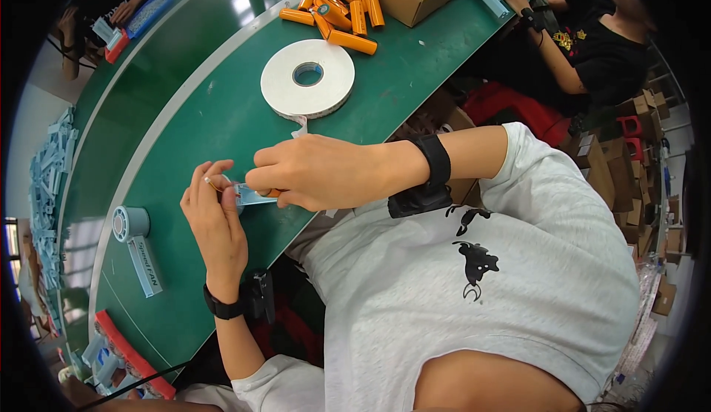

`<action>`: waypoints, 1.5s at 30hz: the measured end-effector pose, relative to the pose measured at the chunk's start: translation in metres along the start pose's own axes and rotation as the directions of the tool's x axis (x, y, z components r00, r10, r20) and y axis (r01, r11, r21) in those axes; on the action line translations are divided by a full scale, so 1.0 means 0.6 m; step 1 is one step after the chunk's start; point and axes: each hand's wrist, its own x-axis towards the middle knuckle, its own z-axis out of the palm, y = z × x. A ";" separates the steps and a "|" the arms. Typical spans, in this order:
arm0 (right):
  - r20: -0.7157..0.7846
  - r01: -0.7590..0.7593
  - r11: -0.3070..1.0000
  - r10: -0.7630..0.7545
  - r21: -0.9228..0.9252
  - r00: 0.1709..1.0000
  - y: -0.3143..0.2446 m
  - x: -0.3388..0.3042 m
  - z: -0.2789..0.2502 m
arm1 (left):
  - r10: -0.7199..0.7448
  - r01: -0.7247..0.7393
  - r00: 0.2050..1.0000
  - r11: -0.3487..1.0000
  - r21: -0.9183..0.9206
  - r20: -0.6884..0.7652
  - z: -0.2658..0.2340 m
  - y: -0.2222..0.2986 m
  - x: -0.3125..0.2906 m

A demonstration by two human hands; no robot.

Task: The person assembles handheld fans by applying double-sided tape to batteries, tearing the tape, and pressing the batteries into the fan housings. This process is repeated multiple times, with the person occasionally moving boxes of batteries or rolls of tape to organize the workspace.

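Close to the table's near edge, my two hands meet over a light-blue plastic fan body [254, 196], mostly covered by the fingers. My left hand [215, 216] is closed around its left end, with a thin wire at the fingertips. From the right, my right hand [318, 171] reaches over it with fingers curled; a bit of an orange battery [273, 193] shows beneath them. Just beyond, a big white roll of tape [285, 79] lies flat, its loose end [300, 126] hanging toward my right hand. A finished-looking light-blue handheld fan [141, 253] rests left of my left hand.
Orange batteries [337, 12] are heaped at the far side, beside a cardboard box [415, 1] of small round parts. A red-edged tray [126, 353] with blue parts sits at lower left. Co-workers sit at right and upper left. Blue pieces [50, 197] pile up beyond the table.
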 end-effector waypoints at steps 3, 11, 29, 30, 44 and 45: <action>0.127 -0.048 0.998 0.054 -0.047 0.990 -0.002 0.008 -0.010 | -0.265 0.249 0.956 0.960 -0.128 -0.125 0.015 0.000 -0.003; 0.333 -0.009 0.995 0.041 -0.098 0.942 0.016 0.059 -0.020 | -0.279 0.263 0.950 0.957 -0.121 -0.141 0.020 -0.004 0.004; -0.174 -0.043 0.930 0.113 0.366 0.978 0.069 -0.002 0.009 | -0.071 0.124 0.907 0.987 -0.102 0.416 -0.106 -0.033 0.065; -0.332 -0.029 0.935 0.154 0.353 0.931 0.068 -0.012 -0.031 | -0.037 0.084 0.933 0.990 -0.117 0.359 -0.128 -0.054 0.080; -0.442 -0.419 0.906 0.356 -0.052 0.823 0.241 -0.120 -0.173 | -0.397 0.231 0.909 0.731 0.643 0.126 0.024 -0.377 0.380; -0.508 -0.395 0.917 0.367 0.056 0.779 0.218 -0.140 -0.184 | -0.334 0.203 0.942 0.530 0.823 -0.017 0.028 -0.295 0.389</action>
